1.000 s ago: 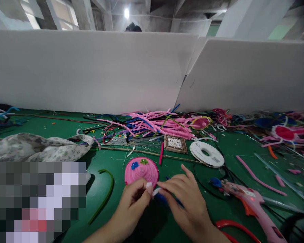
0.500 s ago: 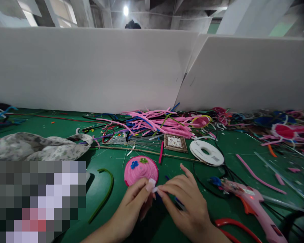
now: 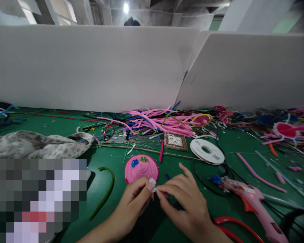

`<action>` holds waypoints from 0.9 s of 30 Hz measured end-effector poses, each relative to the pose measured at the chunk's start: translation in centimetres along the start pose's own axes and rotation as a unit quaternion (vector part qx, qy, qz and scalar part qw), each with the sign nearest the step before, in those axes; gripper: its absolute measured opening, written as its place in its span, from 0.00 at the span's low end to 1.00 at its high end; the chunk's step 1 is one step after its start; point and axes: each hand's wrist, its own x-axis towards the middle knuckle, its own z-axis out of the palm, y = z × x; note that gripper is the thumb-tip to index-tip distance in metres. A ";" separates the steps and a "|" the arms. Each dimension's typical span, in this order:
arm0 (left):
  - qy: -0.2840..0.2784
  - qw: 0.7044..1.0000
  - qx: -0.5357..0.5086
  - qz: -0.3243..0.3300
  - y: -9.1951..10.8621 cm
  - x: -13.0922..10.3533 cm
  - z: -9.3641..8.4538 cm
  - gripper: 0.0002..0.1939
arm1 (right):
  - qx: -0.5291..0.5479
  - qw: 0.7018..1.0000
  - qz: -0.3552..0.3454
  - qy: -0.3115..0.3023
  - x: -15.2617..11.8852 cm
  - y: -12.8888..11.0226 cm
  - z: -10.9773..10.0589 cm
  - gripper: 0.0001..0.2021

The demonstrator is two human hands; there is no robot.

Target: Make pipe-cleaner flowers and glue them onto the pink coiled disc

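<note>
My left hand [image 3: 138, 194] pinches a small white fuzzy piece [image 3: 152, 183], perhaps bent pipe cleaner, between thumb and forefinger. From the other side, my right hand [image 3: 186, 202] pinches the lower end of the same piece, its little finger raised. Just beyond the left hand lies a pink coiled disc [image 3: 142, 170], shaped like a little hat, bearing a blue flower [image 3: 134, 163] and a green flower [image 3: 143, 158]. The fingers hide its near edge. A scrap of blue [image 3: 168, 176] shows on the table between the disc and my right hand.
To the right lie a pink glue gun [image 3: 253, 202], red handles [image 3: 233, 224] and a white spool [image 3: 207, 151]. A heap of pink pipe cleaners [image 3: 164, 123] sits before the white partition [image 3: 91, 67]. On the left are a green pipe cleaner [image 3: 108, 189] and patterned cloth [image 3: 40, 145].
Both hands stay nearly in place, with the white piece turned slightly between the fingertips. The right fingers have shifted a little. The view has tilted very slightly.
</note>
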 end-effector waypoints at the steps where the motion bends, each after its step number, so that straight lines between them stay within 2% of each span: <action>1: 0.000 1.000 0.003 0.003 0.0 0.0 0.0 0.20 | -0.002 1.000 0.002 0.001 0.0 0.0 0.0 0.10; 6: -0.004 1.000 0.027 0.011 0.1 -0.1 -0.2 0.21 | -0.007 1.000 0.004 0.006 0.2 0.0 -0.1 0.09; 11: -0.011 0.999 0.036 0.020 0.3 0.1 -0.2 0.23 | 0.006 1.000 -0.025 0.006 0.2 0.0 -0.2 0.09; 18: -0.050 0.996 0.062 0.050 -0.1 0.1 -0.3 0.23 | 0.035 0.999 -0.015 0.029 0.1 -0.5 0.2 0.08; 27: -0.035 0.999 -0.005 -0.004 -0.5 0.0 0.0 0.20 | 0.017 0.999 0.006 0.032 0.1 0.1 0.1 0.08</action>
